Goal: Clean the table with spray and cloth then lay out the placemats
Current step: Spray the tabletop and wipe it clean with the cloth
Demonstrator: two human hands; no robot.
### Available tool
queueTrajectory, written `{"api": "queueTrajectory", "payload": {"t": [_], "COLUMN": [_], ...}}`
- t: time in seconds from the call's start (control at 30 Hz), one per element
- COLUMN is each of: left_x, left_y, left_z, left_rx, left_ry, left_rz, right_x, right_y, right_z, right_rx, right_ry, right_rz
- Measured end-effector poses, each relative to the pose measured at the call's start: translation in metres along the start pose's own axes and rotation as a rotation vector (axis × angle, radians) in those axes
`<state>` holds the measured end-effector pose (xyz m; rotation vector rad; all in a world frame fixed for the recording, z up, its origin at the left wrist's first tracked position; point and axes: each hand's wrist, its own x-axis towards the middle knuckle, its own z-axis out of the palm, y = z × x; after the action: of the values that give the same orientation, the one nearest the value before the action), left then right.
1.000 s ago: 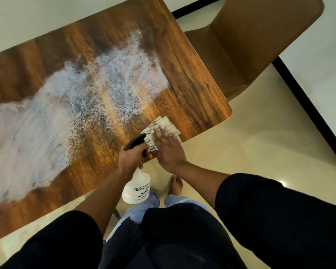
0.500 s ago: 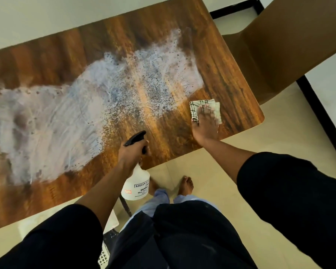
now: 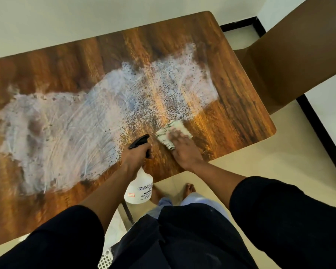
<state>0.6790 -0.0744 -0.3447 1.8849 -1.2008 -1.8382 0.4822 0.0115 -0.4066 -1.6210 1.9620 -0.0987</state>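
Note:
A brown wooden table (image 3: 231, 78) carries a wide whitish wet patch (image 3: 70, 123) across its middle. My right hand (image 3: 182, 150) presses flat on a folded checked cloth (image 3: 169, 131) near the table's front edge, just below the patch's right end. My left hand (image 3: 133, 160) grips the black trigger head of a white spray bottle (image 3: 139, 191), which hangs down over the front edge beside the cloth. No placemats are in view.
A brown chair (image 3: 291, 61) stands at the table's right end. The white wall runs behind the table. Beige floor tiles and a black skirting line lie to the right. My bare feet (image 3: 189, 190) stand below the front edge.
My right hand has slid the cloth left along the front edge, from near the right corner to beside the spray bottle. The left hand holds the bottle in the same place.

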Motion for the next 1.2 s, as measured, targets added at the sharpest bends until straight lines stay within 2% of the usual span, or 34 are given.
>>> {"api": "queueTrajectory", "payload": {"t": [0.13,0.27,0.4,0.47,0.63,0.73,0.83,0.93,1.1,1.2], "left_x": [0.008,0.007,0.015,0.014,0.016,0.021,0.025,0.028,0.028,0.028], "left_y": [0.000,0.005,0.015,0.018,0.044,0.056,0.065,0.071,0.079,0.081], "left_z": [-0.001,0.011,0.031,0.039,0.054,0.062,0.074,0.089,0.115,0.126], "left_rx": [0.010,-0.014,-0.014,-0.042,-0.076,-0.100,-0.097,-0.098,-0.041,-0.022], "left_ry": [-0.001,-0.050,-0.005,0.023,0.122,0.169,0.190,0.185,0.157,0.145], "left_rz": [-0.016,-0.036,-0.039,-0.059,-0.036,-0.039,-0.033,-0.024,-0.032,-0.022], "right_x": [0.018,0.035,0.052,0.051,0.054,0.060,0.074,0.085,0.096,0.105], "right_y": [0.017,0.060,0.061,0.053,0.026,0.032,0.061,0.093,0.172,0.190], "right_z": [-0.026,-0.052,-0.058,-0.051,-0.042,-0.042,-0.056,-0.079,-0.123,-0.131], "right_rx": [0.051,0.096,0.113,0.091,-0.034,-0.108,-0.142,-0.119,0.024,0.056], "right_ry": [0.175,0.188,0.221,0.202,0.002,-0.108,-0.124,-0.043,0.178,0.206], "right_rz": [0.273,0.478,0.537,0.460,-0.005,-0.271,-0.343,-0.221,0.238,0.397]}}
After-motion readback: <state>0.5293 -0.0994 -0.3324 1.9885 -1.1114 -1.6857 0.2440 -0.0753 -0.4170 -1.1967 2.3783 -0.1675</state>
